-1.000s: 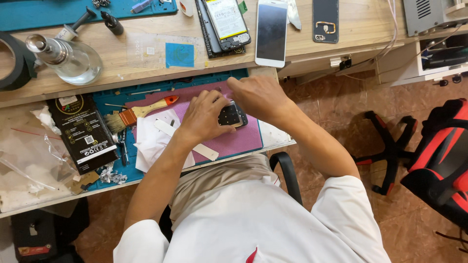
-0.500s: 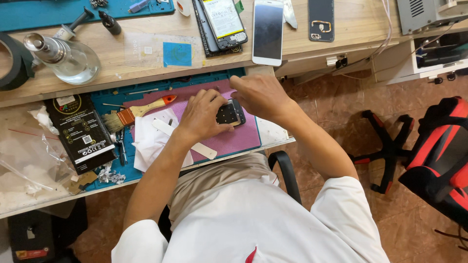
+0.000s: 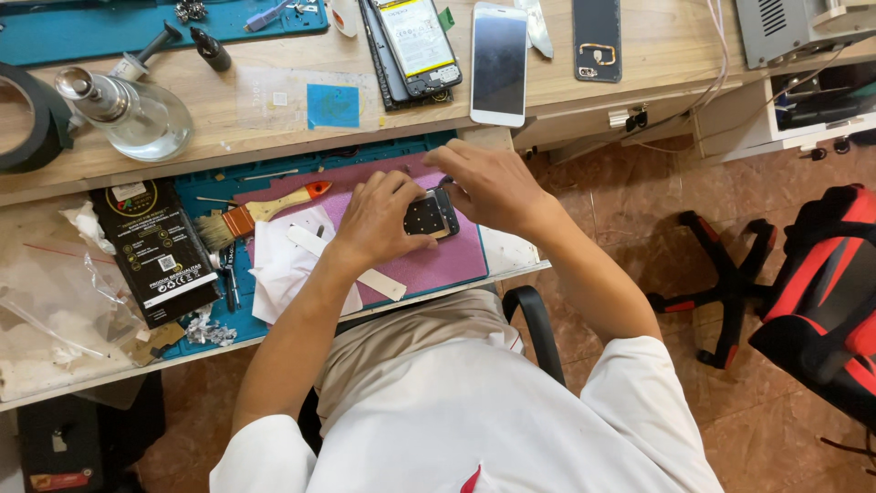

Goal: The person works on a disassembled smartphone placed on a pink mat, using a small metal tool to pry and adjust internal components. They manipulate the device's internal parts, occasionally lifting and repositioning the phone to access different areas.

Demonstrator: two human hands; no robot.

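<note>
From the head view, the left hand (image 3: 379,222) and right hand (image 3: 488,185) pinch a small dark phone part (image 3: 431,216) between their fingertips, over the purple mat (image 3: 438,265) on the table (image 3: 255,119), just beside a paintbrush (image 3: 260,212).

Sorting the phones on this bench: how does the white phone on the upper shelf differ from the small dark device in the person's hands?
The white phone lies flat and untouched on the wooden shelf; the small dark device is gripped by the left hand and right hand over the purple mat. The white phone is long, with a dark screen; the device is short and squarish, dotted with pale spots. Both are rectangular.
</note>
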